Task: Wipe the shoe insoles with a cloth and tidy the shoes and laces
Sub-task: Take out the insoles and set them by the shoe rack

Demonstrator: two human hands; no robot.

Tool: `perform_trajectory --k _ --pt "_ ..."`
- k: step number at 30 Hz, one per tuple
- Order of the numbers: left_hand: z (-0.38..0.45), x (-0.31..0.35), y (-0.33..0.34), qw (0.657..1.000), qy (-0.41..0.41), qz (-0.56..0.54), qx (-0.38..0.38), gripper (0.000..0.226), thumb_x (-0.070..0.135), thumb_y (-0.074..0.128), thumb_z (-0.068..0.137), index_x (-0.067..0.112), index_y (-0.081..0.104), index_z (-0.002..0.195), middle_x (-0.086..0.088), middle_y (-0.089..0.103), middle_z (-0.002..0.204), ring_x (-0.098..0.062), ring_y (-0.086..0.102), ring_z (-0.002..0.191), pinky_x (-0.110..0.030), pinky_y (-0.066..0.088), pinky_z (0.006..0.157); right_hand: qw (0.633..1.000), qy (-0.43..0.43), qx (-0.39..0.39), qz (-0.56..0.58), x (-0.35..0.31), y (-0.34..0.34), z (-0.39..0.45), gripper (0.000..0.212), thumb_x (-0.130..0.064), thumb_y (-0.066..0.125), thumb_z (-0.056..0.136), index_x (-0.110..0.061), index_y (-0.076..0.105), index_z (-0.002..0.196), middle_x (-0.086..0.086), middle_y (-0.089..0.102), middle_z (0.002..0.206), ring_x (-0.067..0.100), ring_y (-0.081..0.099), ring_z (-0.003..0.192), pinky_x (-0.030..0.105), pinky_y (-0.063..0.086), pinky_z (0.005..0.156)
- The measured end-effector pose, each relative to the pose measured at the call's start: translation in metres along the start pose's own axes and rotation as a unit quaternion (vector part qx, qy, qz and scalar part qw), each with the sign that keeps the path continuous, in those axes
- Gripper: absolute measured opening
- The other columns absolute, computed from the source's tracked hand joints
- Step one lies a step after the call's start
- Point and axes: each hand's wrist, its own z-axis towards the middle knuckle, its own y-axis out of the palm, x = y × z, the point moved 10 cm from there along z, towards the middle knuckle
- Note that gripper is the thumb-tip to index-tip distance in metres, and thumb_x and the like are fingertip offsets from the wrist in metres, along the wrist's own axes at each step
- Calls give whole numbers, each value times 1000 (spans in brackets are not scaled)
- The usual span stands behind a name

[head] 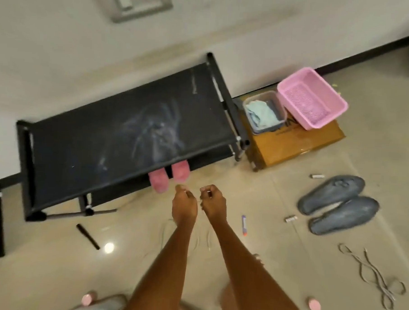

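**Both hands pinching a pale lace above the floor**

Far left: black stick (88, 236) lying on the tiles, just in front of the black shoe rack (120, 137), which stands vs. the wall w/ chalky smears on top. Pink slippers (168, 175) poke out from under its front edge.

Centre: left hand (184, 204) up in the air, fingers curled in, tips together on a thin pale lace (198, 239). Right hand (212, 205) just beside it, same story — fingers curled, pinching the lace. Lace hangs in blurred loops below and between the forearms; exact path hard to tell.

Bottom edge, left of the arms: a light grey shoe (103, 306), partly cut off.

Right of the hands: a marker-like pen (243, 225) on the floor. Further back, clear tub (264, 113) w/ a pale blue cloth (261, 115) inside, on a cardboard box (297, 145); pink basket (312, 98) next to the tub, also on the box.

Right side: two grey insoles (337, 205) side by side on the tiles, touching. Near them, lower right, a second grey lace (371, 274) lying loose in loops.
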Motion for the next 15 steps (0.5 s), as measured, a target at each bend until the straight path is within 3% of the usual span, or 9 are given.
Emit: perform_trajectory --k 3,5,7,10,12,15 --pt "34 -23 -38 998 9 -3 57 35 23 29 102 5 43 129 -19 60 106 -33 59 101 -37 44 84 998 -37 32 -49 -33 22 12 16 -19 44 95 -12 58 90 7 61 90 24 58 85 29 46 76" --pt "57 -32 -54 996 22 -7 92 32 19 38 99 1 46 124 -21 58 114 -36 56 105 -41 44 87 997 -29 40 -65 -47 34 29 14 -16 45 93 -12 59 91 5 60 91 23 58 86 20 43 70" --pt "80 -37 -61 993 21 15 115 35 16 45 95 -4 46 124 -24 52 123 -39 50 114 -44 40 93 991 -43 59 -111 -63 42 52 20 -15 45 92 -8 61 103 9 61 103 28 59 93 22 43 71" --pt "118 -37 -60 992 1 86 97 48 31 46 96 -2 43 132 -23 45 132 -37 43 120 -42 36 99 971 -59 53 -228 -78 58 84 32 -31 54 87 -16 55 115 3 57 114 25 59 99 33 46 79" --pt "148 -41 -48 997 -37 36 53 60 46 47 92 6 41 136 -18 46 134 -35 45 122 -41 39 100 974 -59 21 -217 -77 71 98 33 -32 59 83 -17 53 112 0 58 105 24 58 93 31 46 76" --pt "205 -67 -5 992 -98 -75 -39 78 62 58 67 11 54 125 -5 57 125 -24 55 111 -34 48 88 979 -47 4 -200 -72 84 110 44 -37 56 85 -11 53 120 9 61 113 29 60 102 39 52 86"
